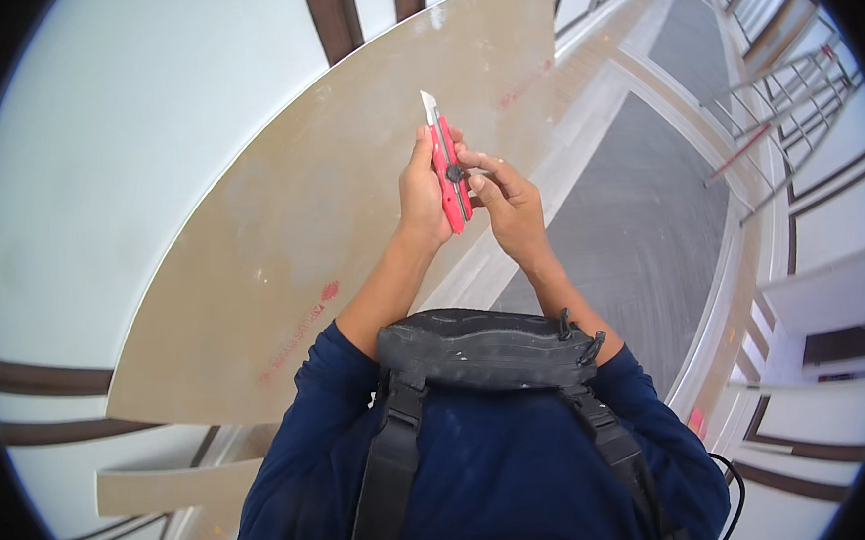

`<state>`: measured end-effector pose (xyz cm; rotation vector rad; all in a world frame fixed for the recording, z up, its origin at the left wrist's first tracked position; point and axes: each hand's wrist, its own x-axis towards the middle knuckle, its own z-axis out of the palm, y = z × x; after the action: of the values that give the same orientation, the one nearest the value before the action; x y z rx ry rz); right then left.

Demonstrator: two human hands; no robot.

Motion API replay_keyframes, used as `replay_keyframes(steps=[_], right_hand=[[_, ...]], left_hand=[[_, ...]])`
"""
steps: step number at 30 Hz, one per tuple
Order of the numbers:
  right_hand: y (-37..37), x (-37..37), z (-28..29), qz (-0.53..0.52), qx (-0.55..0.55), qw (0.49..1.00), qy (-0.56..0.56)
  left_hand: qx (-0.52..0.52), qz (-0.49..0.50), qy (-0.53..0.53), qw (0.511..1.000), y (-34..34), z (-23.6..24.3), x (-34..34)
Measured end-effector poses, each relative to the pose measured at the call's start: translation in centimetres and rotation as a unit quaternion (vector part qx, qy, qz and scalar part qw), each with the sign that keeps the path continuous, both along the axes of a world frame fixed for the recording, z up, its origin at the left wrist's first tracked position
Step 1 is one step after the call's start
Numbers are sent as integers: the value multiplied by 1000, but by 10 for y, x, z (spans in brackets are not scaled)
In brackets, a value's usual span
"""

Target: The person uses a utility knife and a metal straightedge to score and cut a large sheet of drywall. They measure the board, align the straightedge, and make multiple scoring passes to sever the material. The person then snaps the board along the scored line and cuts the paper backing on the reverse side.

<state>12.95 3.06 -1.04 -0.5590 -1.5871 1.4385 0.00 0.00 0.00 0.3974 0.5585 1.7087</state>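
A red utility knife (451,192) with a black lock wheel is held upright in front of me, its blade out and pointing away. My left hand (422,193) is closed around the knife's body, thumb along its left edge. My right hand (510,201) is at the knife's right side, thumb and fingers bent close to the black wheel; whether they press on it I cannot make out. Below and beyond both hands stands a large tan board (281,220) with red printed marks.
Left of the board is a white wall (127,140) with dark brown trim. A grey floor panel (637,218) with pale borders runs along the right. A metal ladder (790,119) leans at the far right. A smaller tan board piece (159,490) lies at the lower left.
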Motion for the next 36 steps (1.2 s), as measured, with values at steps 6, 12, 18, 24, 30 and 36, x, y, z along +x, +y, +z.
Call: replay_keyframes(steps=[6,12,18,24,30,36], right_hand=[[-14,4,7,15,123,992,-39],[3,0,14,85,19,995,42],[40,-15,35,108,31,994,17],[34,-17,42,70,112,990,-41],[32,-26,32,12,172,983,-55],[31,-27,38,60,123,988,-67]], left_hand=[[6,101,94,990,-22,1,11],[-5,98,71,993,-17,17,8],[-42,20,25,999,8,33,-19],[-82,52,54,994,6,33,-17],[-103,97,68,988,2,40,-3],[-72,121,145,979,1,28,-12]])
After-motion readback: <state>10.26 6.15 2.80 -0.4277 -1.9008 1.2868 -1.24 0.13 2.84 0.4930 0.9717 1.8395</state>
